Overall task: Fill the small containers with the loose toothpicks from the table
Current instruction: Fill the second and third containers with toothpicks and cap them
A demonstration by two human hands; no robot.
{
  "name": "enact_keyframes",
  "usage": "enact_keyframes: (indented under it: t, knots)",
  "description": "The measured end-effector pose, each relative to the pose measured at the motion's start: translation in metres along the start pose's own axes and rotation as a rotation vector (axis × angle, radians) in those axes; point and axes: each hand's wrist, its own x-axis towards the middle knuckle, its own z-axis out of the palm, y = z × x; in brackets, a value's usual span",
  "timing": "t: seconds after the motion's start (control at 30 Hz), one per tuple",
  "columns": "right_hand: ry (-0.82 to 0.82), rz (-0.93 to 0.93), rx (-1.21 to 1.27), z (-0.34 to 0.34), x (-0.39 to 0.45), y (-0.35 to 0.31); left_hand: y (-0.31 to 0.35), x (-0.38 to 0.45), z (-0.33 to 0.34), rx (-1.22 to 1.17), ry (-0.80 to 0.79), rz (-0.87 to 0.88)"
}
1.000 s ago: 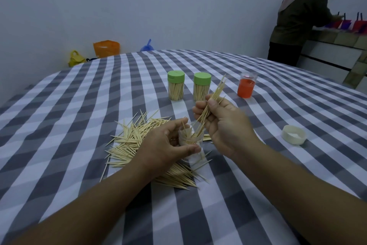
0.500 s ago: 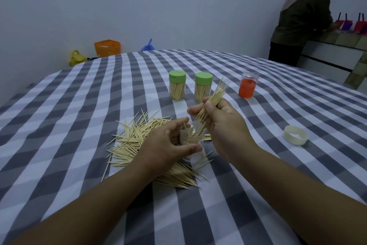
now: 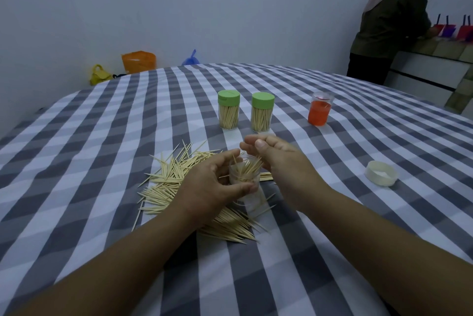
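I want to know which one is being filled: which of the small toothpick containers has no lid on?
The clear container gripped by the left hand; its top is open, while the two green-lidded containers behind stand capped.

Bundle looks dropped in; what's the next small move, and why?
Probably send the right hand to the loose toothpicks for another pinch: it holds nothing, the left hand grips the open container, which looks only partly full, and many remain on the table.

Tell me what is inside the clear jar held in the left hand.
Toothpicks stand tilted inside the clear jar, tips poking past its rim. The left hand covers its lower part, so the fill level is hidden.
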Motion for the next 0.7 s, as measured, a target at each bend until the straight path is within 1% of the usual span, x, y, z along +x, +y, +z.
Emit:
enact_keyframes:
  t: [0.07,0.13,0.2,0.27,0.33,0.43,0.53,0.6,0.7]
  knots:
    - [-0.010,-0.009,-0.043,-0.008,0.003,-0.004,0.002,0.001,-0.002,0.004,-0.007,-0.007]
    - [-0.052,-0.006,-0.162,-0.023,0.009,-0.008,0.002,0.002,-0.005,0.003,-0.019,-0.018]
    - [-0.150,0.039,-0.457,-0.041,0.013,-0.011,0.002,0.004,-0.009,-0.001,-0.026,-0.029]
    - [-0.257,0.135,-0.791,-0.057,0.015,-0.011,0.001,0.005,-0.012,-0.001,-0.025,-0.037]
    - [-0.329,0.226,-0.974,-0.068,0.015,-0.011,0.000,0.006,-0.014,-0.001,-0.026,-0.040]
    - [-0.377,0.302,-1.094,-0.078,0.014,-0.011,0.001,0.006,-0.016,0.009,-0.021,-0.034]
    - [-0.381,0.325,-1.164,-0.081,0.016,-0.007,0.002,0.006,-0.016,0.030,-0.022,-0.034]
    - [-0.379,0.308,-1.168,-0.080,0.019,-0.002,0.003,0.006,-0.016,0.030,-0.024,-0.036]
    - [-0.360,0.231,-1.154,-0.072,0.020,0.004,0.004,0.005,-0.015,0.025,-0.022,-0.032]
